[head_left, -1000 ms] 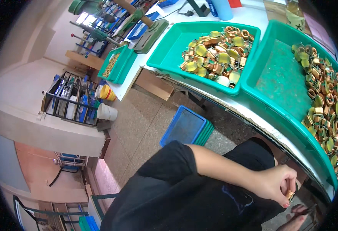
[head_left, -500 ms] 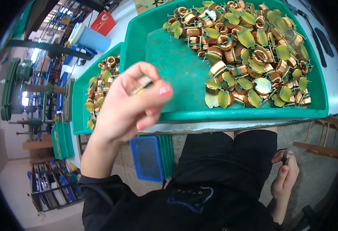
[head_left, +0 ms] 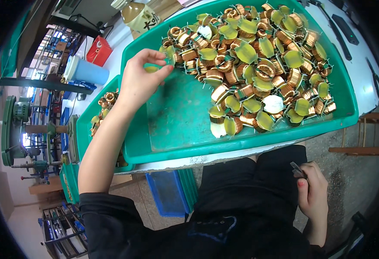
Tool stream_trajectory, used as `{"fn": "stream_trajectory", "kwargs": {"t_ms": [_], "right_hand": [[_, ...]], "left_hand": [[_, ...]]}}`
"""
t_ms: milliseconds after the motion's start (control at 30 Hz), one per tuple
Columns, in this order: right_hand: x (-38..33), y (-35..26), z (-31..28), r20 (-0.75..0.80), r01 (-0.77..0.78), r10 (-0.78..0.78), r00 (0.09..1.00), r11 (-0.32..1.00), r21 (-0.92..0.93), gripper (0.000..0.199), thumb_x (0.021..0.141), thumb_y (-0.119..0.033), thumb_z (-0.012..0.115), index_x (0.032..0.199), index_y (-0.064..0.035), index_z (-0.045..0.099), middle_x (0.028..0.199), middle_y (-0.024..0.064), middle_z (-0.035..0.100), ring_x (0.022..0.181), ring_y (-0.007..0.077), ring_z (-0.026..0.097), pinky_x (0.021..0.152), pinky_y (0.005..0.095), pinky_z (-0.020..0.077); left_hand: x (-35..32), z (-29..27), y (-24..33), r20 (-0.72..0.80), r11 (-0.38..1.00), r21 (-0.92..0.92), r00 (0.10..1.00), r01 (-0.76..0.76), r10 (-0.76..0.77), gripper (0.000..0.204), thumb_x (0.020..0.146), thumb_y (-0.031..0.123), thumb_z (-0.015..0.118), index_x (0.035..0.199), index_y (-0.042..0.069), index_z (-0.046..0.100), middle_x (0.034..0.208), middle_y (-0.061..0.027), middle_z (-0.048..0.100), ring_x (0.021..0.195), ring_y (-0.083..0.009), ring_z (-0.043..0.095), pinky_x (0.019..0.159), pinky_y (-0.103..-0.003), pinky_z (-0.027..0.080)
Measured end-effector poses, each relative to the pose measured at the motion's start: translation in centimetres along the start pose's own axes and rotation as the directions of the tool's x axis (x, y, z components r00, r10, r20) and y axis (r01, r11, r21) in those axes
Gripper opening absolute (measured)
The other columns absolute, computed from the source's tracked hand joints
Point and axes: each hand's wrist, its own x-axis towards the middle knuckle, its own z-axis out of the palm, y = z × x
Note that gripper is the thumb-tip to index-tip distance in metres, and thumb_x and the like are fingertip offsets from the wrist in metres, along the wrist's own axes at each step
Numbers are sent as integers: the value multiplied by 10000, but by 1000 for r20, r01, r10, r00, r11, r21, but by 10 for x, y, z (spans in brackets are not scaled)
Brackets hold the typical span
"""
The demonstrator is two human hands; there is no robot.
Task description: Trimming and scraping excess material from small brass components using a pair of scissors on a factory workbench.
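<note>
A big green tray (head_left: 241,142) on the white table holds a pile of copper wire coils (head_left: 258,64) with yellow-green bases, heaped in its far right half. My left hand (head_left: 140,82) reaches over the tray's left part, fingers pinched on a small yellowish coil (head_left: 151,68) near the edge of the pile. My right hand (head_left: 312,194) rests low by my lap, off the table, closed around a small dark hand tool (head_left: 298,170).
A second green tray (head_left: 84,125) with more coils stands to the left. Behind it are a blue cylinder (head_left: 86,71) and a red box (head_left: 98,51). Blue crates (head_left: 168,192) sit under the table. A wooden stool (head_left: 362,134) stands at the right.
My left hand has moved away from me, from above the tray's near left side into its far left part by the pile. The right hand has stayed by my lap.
</note>
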Motion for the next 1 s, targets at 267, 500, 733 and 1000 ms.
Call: {"fn": "stream_trajectory", "kwargs": {"t_ms": [267,500,733,1000], "right_hand": [[9,0,0,6,69,-69,998,985,-159,159,788,-115,576,903,-10,545,851,136,567,724,291,522,682,347,438],[5,12,-1,-127,166,-207,970,948,-273,172,825,-195,606,862,-37,552,778,97,564,689,270,552,661,318,459],[-16,8,1,-109,256,-285,952,940,-224,186,874,-216,561,859,-32,542,790,106,571,708,274,572,666,314,471],[-35,-20,-20,-44,143,-136,990,928,345,195,830,-163,635,928,-17,550,936,95,591,784,221,585,736,288,476]], "left_hand": [[15,12,-13,-37,982,97,986,-160,165,310,675,118,755,929,36,598,879,-71,635,689,-178,596,653,-299,495],[-8,10,-10,9,957,276,996,-89,90,275,635,69,750,868,58,606,863,-69,646,686,-235,604,657,-322,489],[-22,-1,15,-35,990,-29,990,-139,138,362,715,47,702,1048,59,560,905,-92,623,706,-176,579,557,-298,471],[-130,-22,71,300,118,-950,951,291,72,254,881,147,545,1101,45,468,863,-142,577,435,-53,333,285,-154,230]]}}
